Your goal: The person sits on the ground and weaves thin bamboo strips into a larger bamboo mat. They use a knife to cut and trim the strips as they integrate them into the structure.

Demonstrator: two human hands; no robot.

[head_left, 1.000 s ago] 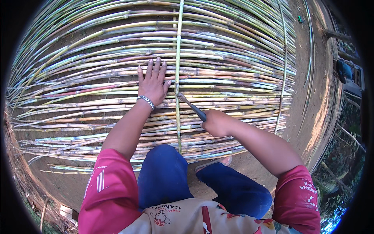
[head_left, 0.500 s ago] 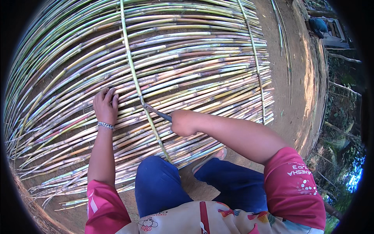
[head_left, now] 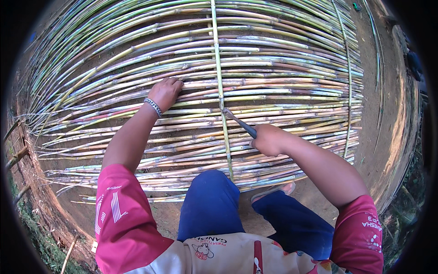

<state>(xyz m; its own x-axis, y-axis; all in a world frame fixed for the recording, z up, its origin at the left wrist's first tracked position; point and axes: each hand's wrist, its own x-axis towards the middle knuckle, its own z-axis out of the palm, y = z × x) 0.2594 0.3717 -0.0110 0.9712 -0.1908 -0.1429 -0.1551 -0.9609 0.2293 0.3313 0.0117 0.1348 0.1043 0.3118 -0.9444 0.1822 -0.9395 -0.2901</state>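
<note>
Many long, jointed cane stalks [head_left: 292, 82] lie side by side on the ground, running left to right. A greenish-yellow crosswise stalk [head_left: 218, 59] lies over them, pointing away from me. My left hand [head_left: 165, 93], with a chain bracelet at the wrist, rests on the row left of that stalk. Its fingers are bent down round a cane stalk, their tips partly hidden. To the right, my right hand [head_left: 269, 139] is closed round the dark handle of a tool [head_left: 242, 124]. The tool's brownish tip touches the crosswise stalk; its exact kind is unclear.
Another thin crosswise stalk [head_left: 348, 68] spans the right ends of the row. Beyond it, loose stalks [head_left: 378, 59] lie on brown soil. An earthen edge with sticks [head_left: 18, 157] borders the left side. My bent knee [head_left: 210, 201] is close to the near stalks.
The whole view has shifted, so the stalks appear further right. My left hand's fingers are more curled. The crosswise stalk looks straighter at the tool's tip. My right hand keeps the tool.
</note>
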